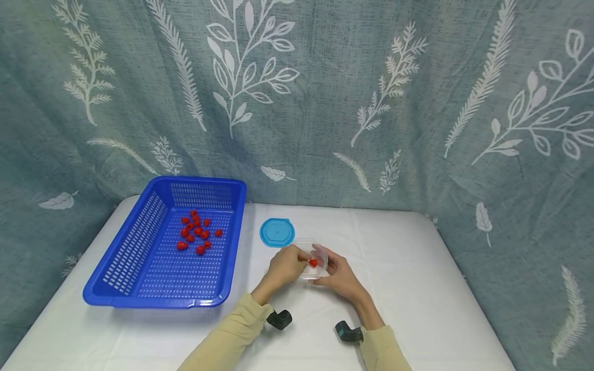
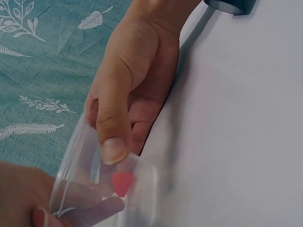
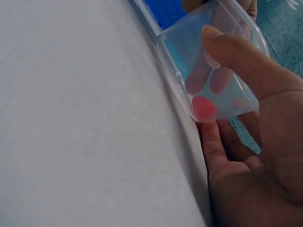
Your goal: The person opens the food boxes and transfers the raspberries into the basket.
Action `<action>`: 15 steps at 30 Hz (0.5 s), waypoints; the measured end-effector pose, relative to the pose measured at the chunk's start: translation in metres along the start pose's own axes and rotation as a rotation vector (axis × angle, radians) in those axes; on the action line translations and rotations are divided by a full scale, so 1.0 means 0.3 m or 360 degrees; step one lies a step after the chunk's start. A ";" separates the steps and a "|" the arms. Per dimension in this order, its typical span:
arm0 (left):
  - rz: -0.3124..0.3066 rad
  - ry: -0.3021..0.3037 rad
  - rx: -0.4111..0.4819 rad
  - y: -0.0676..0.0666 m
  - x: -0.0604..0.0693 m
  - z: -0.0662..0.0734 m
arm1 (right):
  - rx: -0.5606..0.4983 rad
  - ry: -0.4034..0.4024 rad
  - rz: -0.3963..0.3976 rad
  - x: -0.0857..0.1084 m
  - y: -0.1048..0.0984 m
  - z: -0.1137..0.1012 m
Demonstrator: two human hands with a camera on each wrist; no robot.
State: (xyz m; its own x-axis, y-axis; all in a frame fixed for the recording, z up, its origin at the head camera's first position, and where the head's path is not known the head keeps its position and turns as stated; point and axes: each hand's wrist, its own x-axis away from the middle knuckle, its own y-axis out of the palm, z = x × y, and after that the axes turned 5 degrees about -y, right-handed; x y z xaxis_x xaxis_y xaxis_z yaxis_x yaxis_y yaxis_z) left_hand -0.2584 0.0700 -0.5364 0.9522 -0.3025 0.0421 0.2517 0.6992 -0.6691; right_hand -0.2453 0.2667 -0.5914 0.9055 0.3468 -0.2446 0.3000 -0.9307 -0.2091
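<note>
My right hand [image 1: 341, 275] holds a clear plastic container [image 1: 303, 243], thumb on one side of its wall and fingers under and behind it. The container looks tilted, its mouth toward my left hand [image 1: 286, 264]. Fingers of the left hand reach inside, extended beside a single red raspberry [image 3: 203, 108]. That raspberry rests at the container's bottom, a little apart from the fingertips in the right wrist view. In the left wrist view the right thumb [image 2: 113, 142] presses the container near the raspberry, and the left hand is partly cut off at the lower left.
A blue perforated basket [image 1: 162, 288] stands on the left of the white table [image 1: 417, 288], with several red raspberries [image 1: 198, 231] scattered on its floor. Behind the container lies a round blue lid [image 1: 277, 232]. A patterned green curtain [image 1: 320, 103] hangs along the back.
</note>
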 end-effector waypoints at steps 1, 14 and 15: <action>0.0008 -0.0003 -0.0005 0.002 -0.001 0.001 | 0.0002 -0.0002 -0.0002 0.000 -0.001 0.002; -0.0137 0.0069 -0.0108 -0.013 -0.019 0.020 | 0.0058 -0.0029 0.0029 0.001 -0.005 0.013; -0.0150 0.0079 -0.0079 -0.012 -0.019 0.018 | 0.0056 -0.0029 0.0034 0.003 -0.006 0.012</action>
State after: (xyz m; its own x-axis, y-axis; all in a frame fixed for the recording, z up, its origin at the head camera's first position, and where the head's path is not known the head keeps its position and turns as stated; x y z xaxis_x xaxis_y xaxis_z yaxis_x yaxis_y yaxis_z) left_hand -0.2637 0.0728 -0.5302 0.9147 -0.3980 0.0709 0.3299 0.6337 -0.6997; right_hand -0.2461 0.2691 -0.5947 0.9058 0.3294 -0.2664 0.2699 -0.9334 -0.2366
